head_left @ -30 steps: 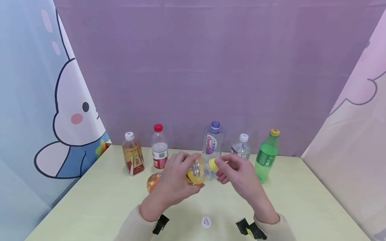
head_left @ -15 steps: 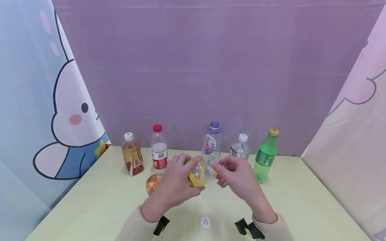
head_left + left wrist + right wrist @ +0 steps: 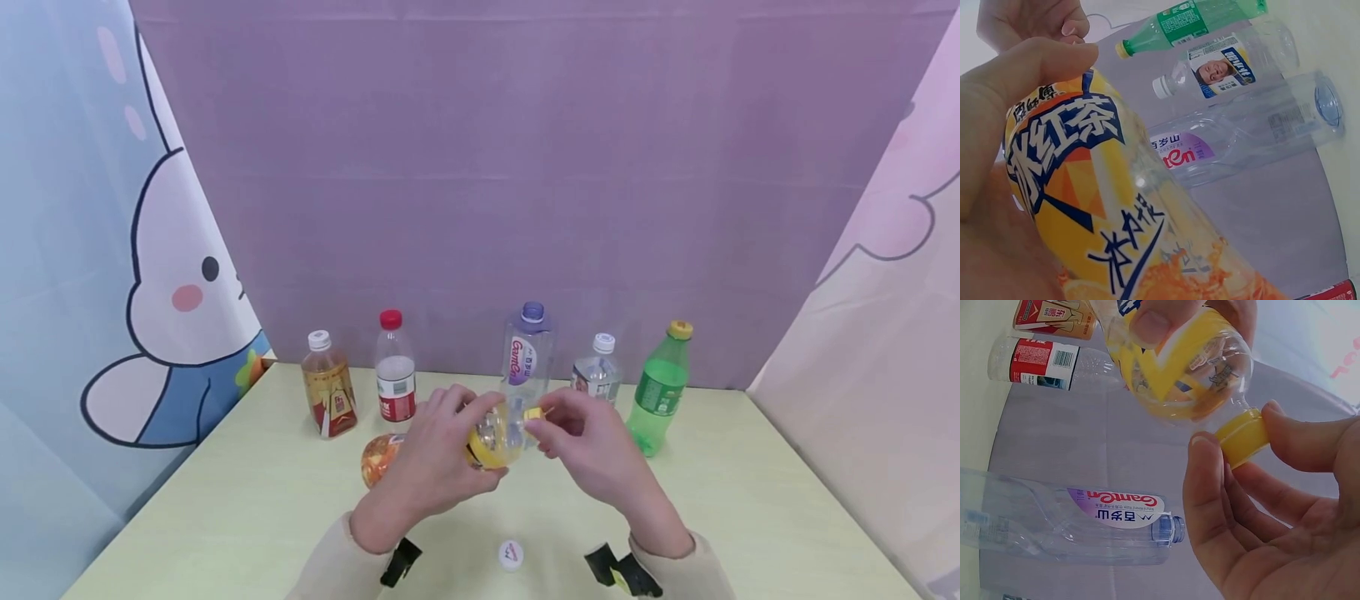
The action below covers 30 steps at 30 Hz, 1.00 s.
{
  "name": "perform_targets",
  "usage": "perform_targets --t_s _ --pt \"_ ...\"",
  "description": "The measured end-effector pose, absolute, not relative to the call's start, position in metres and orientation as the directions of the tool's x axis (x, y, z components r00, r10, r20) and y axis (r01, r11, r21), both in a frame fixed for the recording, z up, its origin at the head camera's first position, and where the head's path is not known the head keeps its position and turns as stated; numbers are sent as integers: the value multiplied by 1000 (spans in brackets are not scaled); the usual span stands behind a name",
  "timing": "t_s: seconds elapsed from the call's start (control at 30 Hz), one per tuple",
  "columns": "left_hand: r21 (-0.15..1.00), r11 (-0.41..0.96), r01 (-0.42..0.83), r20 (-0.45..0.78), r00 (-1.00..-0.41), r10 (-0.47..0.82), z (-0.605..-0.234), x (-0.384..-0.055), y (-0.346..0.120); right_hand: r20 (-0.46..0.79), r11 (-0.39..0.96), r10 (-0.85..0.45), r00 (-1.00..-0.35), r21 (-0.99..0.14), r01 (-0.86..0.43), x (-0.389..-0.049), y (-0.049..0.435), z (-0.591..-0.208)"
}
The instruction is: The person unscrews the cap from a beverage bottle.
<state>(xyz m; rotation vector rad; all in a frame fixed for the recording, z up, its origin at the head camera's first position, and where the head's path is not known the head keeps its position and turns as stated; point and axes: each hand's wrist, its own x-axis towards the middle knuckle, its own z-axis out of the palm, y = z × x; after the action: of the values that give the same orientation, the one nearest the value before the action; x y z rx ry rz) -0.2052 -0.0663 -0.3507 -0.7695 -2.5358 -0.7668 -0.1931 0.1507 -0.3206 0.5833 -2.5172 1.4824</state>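
Note:
My left hand (image 3: 442, 442) grips a clear iced tea bottle (image 3: 1079, 169) with a yellow and orange label, held tilted with its neck to the right. The bottle's orange-printed lower end (image 3: 378, 458) shows left of that hand. At the bottle's mouth is a yellow cap (image 3: 1244, 437), pinched between thumb and fingers of my right hand (image 3: 588, 433). In the right wrist view the thumb lies on one side of the cap and the fingertips on the other. The palm side of the left hand is mostly hidden behind the bottle.
Along the table's back stand an amber bottle (image 3: 330, 392), a red-capped bottle (image 3: 396, 375), an uncapped Ganten bottle (image 3: 522, 362), a white-capped clear bottle (image 3: 597, 371) and a green bottle (image 3: 660, 387). A small white round cap (image 3: 511, 555) lies on the table (image 3: 750, 500) in front.
My right fingers have shifted around the yellow cap, and it appears turned and partly covered differently. My left hand keeps its grip on the iced tea bottle almost in place.

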Motion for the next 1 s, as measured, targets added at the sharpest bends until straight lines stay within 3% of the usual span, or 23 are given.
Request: perform_targets --t_s 0.67,1.0 --pt "399 711 579 447 -800 401 -349 -206 -70 451 452 -236 -860 -733 -509 -189 145 -323" --pt "455 682 573 421 -813 402 -344 -205 -75 610 402 -365 -703 -578 -710 -196 149 -330"
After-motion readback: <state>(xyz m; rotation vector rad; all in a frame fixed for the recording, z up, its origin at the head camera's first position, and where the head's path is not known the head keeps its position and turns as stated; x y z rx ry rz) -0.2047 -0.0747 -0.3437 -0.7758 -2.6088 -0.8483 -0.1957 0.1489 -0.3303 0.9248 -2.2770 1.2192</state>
